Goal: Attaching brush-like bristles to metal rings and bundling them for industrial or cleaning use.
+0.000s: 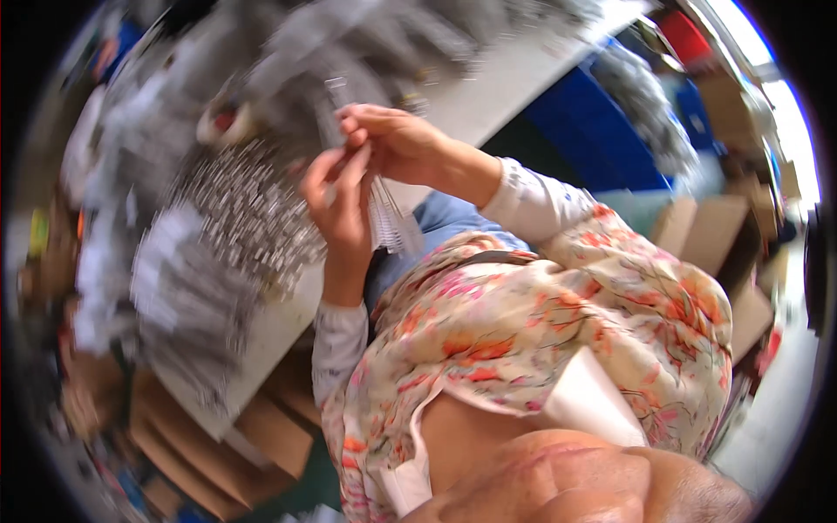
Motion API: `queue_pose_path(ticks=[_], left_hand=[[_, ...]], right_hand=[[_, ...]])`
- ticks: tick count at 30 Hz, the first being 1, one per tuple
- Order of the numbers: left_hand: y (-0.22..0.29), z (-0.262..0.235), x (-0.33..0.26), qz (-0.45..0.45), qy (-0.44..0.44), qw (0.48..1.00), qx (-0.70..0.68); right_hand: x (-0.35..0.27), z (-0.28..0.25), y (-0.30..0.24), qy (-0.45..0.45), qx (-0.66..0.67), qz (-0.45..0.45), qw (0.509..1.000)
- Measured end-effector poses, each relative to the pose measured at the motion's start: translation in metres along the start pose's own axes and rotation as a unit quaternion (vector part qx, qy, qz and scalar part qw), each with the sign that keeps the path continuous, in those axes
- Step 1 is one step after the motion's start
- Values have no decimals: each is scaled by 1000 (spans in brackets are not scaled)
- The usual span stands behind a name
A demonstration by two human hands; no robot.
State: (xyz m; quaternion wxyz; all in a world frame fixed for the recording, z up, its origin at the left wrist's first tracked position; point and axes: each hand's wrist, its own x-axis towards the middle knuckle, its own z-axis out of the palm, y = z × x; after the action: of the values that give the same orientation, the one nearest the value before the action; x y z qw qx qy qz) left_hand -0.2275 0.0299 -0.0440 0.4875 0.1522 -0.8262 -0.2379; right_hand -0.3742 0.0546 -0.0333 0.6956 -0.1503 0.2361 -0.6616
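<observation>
My left hand (pixel 342 199) and my right hand (pixel 394 144) meet above the near edge of the white table (pixel 493 91). Between their fingers runs a long, narrow, clear and silvery strip (pixel 390 225), its exact kind blurred. The lower end shows fine ridges and hangs below my left hand; the upper end sticks out past my right fingertips. Both hands are closed on it, thumbs against fingers. Beside my left hand lies a heap of small shiny metal pieces (pixel 248 213), smeared by motion.
Blurred clear plastic bags (pixel 187 275) lie left of the heap, with more greyish ones at the table's far side. A small round container (pixel 225 124) with something red stands beyond the heap. Right is a blue crate (pixel 584 118). Cardboard boxes (pixel 205 449) stand below the table's left end.
</observation>
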Motion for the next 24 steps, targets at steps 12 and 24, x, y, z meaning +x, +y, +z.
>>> queue_pose_path(ticks=[12, 24], left_hand=[[6, 6, -58, -183, -154, 970, -51], [31, -50, -59, -97, -173, 978, -61]], right_hand=[[-50, -56, -24, -62, -982, 16, 179], [-56, 11, -4, -145, -610, 277, 728]])
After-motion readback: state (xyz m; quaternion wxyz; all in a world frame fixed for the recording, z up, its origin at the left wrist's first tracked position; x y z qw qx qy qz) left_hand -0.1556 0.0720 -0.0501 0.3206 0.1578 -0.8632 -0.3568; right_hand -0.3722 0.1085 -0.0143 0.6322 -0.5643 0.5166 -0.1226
